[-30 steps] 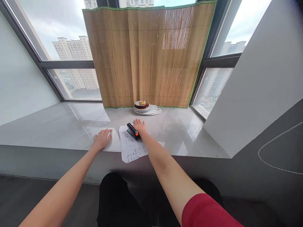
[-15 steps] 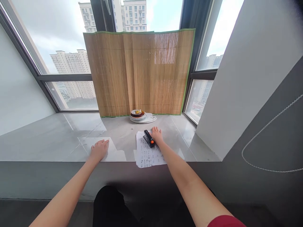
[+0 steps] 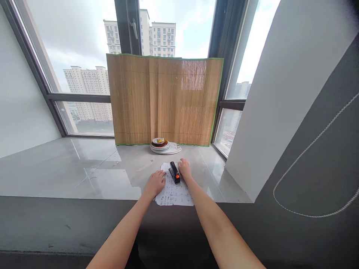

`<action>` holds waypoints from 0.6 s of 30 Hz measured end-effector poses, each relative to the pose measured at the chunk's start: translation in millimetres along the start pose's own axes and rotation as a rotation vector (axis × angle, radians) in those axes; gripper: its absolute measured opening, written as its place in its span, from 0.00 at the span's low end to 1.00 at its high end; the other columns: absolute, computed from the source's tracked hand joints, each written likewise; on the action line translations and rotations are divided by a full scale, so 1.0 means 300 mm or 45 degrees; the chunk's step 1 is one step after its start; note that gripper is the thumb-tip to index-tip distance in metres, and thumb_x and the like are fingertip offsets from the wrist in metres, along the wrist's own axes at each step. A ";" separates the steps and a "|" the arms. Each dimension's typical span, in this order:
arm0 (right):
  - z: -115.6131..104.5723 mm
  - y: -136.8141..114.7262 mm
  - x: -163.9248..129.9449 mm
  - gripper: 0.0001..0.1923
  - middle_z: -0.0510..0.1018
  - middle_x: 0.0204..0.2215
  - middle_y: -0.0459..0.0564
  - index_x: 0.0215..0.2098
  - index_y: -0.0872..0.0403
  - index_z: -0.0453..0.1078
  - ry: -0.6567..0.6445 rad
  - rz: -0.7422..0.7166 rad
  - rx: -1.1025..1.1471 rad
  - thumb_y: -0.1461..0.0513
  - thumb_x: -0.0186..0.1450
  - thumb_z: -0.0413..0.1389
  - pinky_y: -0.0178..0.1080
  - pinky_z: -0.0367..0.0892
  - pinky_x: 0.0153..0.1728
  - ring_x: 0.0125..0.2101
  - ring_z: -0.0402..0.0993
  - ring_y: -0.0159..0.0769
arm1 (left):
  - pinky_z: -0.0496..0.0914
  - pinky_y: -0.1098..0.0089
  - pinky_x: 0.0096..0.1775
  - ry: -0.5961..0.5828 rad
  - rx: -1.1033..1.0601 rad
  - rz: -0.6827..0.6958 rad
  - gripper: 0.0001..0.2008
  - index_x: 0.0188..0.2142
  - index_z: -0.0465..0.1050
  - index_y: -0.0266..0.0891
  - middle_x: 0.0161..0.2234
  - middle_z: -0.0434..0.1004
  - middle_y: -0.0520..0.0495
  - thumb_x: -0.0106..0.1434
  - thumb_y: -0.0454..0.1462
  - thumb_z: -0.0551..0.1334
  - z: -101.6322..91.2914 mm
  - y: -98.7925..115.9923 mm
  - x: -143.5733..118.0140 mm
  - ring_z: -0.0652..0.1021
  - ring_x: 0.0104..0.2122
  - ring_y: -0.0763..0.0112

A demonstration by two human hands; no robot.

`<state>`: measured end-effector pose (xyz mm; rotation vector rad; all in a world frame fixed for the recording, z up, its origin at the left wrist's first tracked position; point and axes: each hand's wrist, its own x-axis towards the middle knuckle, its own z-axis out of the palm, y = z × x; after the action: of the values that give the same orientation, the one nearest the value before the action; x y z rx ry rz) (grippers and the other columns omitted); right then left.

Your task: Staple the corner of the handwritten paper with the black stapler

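Note:
A sheet of paper (image 3: 168, 196) with handwriting lies on the pale sill, its near end hanging slightly past the front edge. On it rests a black stapler (image 3: 174, 172) with an orange patch at its near end, slanting away from me. My left hand (image 3: 156, 184) lies over the paper's left edge, fingers stretched forward and apart from the stapler. On the other side, my right hand (image 3: 185, 170) rests at the paper's right edge, close beside the stapler. Its fingers look slightly bent and loose; whether they touch the stapler is unclear.
A stack of plates (image 3: 161, 146) stands at the back of the sill, before a bamboo mat (image 3: 165, 101) leaning on the window. A white wall (image 3: 258, 93) bounds the right side, and a beaded cord (image 3: 305, 145) hangs there.
My left hand has moved right across the sill onto the paper's left edge. My right hand stays beside the stapler, its fingers less spread. The camera view has tilted up a little.

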<state>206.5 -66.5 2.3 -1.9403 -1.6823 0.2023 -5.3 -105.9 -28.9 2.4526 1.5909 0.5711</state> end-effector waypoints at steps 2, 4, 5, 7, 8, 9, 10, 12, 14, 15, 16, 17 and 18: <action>-0.020 0.000 -0.018 0.30 0.76 0.67 0.58 0.69 0.55 0.71 0.072 -0.029 0.040 0.67 0.77 0.37 0.42 0.61 0.70 0.70 0.68 0.40 | 0.61 0.50 0.73 0.008 0.002 -0.007 0.23 0.66 0.77 0.45 0.71 0.71 0.38 0.74 0.38 0.58 -0.019 -0.005 -0.007 0.69 0.72 0.50; -0.039 0.006 -0.048 0.29 0.80 0.63 0.57 0.66 0.53 0.73 0.141 -0.075 0.106 0.67 0.77 0.37 0.40 0.64 0.67 0.67 0.72 0.39 | 0.65 0.50 0.69 0.027 0.013 -0.025 0.22 0.63 0.78 0.48 0.68 0.75 0.39 0.72 0.39 0.60 -0.036 -0.006 -0.007 0.72 0.69 0.49; -0.045 0.013 -0.066 0.27 0.82 0.60 0.55 0.64 0.52 0.74 0.151 -0.113 0.173 0.65 0.78 0.38 0.40 0.66 0.65 0.64 0.74 0.39 | 0.66 0.49 0.67 0.037 0.020 -0.031 0.21 0.62 0.79 0.49 0.67 0.76 0.39 0.72 0.39 0.61 -0.041 -0.005 -0.005 0.73 0.68 0.48; -0.051 0.034 -0.101 0.22 0.84 0.52 0.53 0.58 0.50 0.76 0.072 -0.238 0.342 0.58 0.80 0.42 0.39 0.71 0.57 0.55 0.79 0.40 | 0.67 0.48 0.66 0.047 0.036 -0.037 0.21 0.61 0.79 0.49 0.65 0.77 0.39 0.72 0.39 0.61 -0.044 -0.002 0.001 0.74 0.66 0.47; -0.051 0.047 -0.116 0.19 0.84 0.49 0.51 0.56 0.50 0.77 -0.002 -0.318 0.419 0.54 0.80 0.46 0.38 0.72 0.52 0.50 0.80 0.40 | 0.67 0.48 0.66 0.044 0.042 -0.039 0.21 0.61 0.79 0.48 0.65 0.77 0.38 0.72 0.38 0.60 -0.043 -0.001 0.003 0.74 0.66 0.47; -0.048 0.061 -0.128 0.18 0.83 0.46 0.50 0.54 0.50 0.76 -0.083 -0.394 0.472 0.50 0.78 0.51 0.38 0.72 0.48 0.45 0.80 0.40 | 0.66 0.48 0.66 0.037 0.046 -0.040 0.21 0.61 0.78 0.47 0.66 0.77 0.38 0.72 0.38 0.59 -0.041 0.000 0.005 0.73 0.67 0.48; -0.044 0.074 -0.138 0.18 0.82 0.45 0.49 0.53 0.50 0.76 -0.151 -0.458 0.494 0.48 0.74 0.57 0.38 0.72 0.46 0.42 0.79 0.40 | 0.66 0.49 0.67 0.030 0.048 -0.044 0.21 0.62 0.78 0.46 0.66 0.76 0.38 0.72 0.37 0.58 -0.039 0.000 0.006 0.73 0.67 0.49; -0.031 0.093 -0.148 0.23 0.80 0.43 0.48 0.52 0.51 0.74 -0.194 -0.512 0.500 0.47 0.67 0.66 0.39 0.71 0.43 0.40 0.77 0.41 | 0.64 0.51 0.68 0.016 0.046 -0.046 0.21 0.63 0.76 0.44 0.67 0.75 0.38 0.73 0.36 0.57 -0.037 0.000 0.005 0.72 0.68 0.51; -0.017 0.104 -0.148 0.21 0.81 0.42 0.49 0.51 0.51 0.74 -0.166 -0.504 0.492 0.51 0.65 0.67 0.41 0.71 0.42 0.39 0.77 0.43 | 0.63 0.52 0.68 0.013 0.031 -0.041 0.21 0.63 0.76 0.42 0.66 0.75 0.37 0.74 0.36 0.56 -0.038 0.001 0.003 0.72 0.68 0.51; -0.011 0.107 -0.146 0.17 0.81 0.41 0.50 0.49 0.51 0.75 -0.150 -0.511 0.487 0.53 0.65 0.65 0.42 0.72 0.43 0.40 0.77 0.43 | 0.63 0.52 0.68 0.018 0.018 -0.041 0.21 0.63 0.76 0.42 0.66 0.76 0.37 0.73 0.35 0.57 -0.039 0.001 0.003 0.73 0.68 0.51; -0.006 0.110 -0.143 0.14 0.82 0.41 0.51 0.48 0.51 0.76 -0.128 -0.525 0.488 0.56 0.66 0.64 0.43 0.72 0.44 0.40 0.78 0.44 | 0.63 0.52 0.68 0.025 0.003 -0.046 0.21 0.62 0.76 0.41 0.65 0.76 0.37 0.73 0.35 0.58 -0.041 0.002 0.002 0.73 0.67 0.51; -0.004 0.113 -0.140 0.12 0.83 0.42 0.52 0.48 0.51 0.77 -0.100 -0.540 0.496 0.59 0.66 0.62 0.45 0.73 0.47 0.42 0.79 0.46 | 0.63 0.52 0.68 0.036 -0.011 -0.055 0.20 0.62 0.75 0.41 0.65 0.76 0.36 0.73 0.35 0.58 -0.042 0.004 0.001 0.73 0.67 0.50; -0.004 0.117 -0.136 0.12 0.84 0.43 0.53 0.48 0.50 0.79 -0.070 -0.551 0.515 0.61 0.66 0.61 0.47 0.74 0.50 0.44 0.80 0.47 | 0.63 0.53 0.68 0.047 -0.025 -0.066 0.20 0.62 0.75 0.41 0.66 0.76 0.36 0.73 0.35 0.59 -0.043 0.006 0.001 0.73 0.67 0.50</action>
<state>229.2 -107.7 -24.2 -1.2597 -1.8793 0.3959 -9.0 -107.3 -16.5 2.3932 1.6494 0.6243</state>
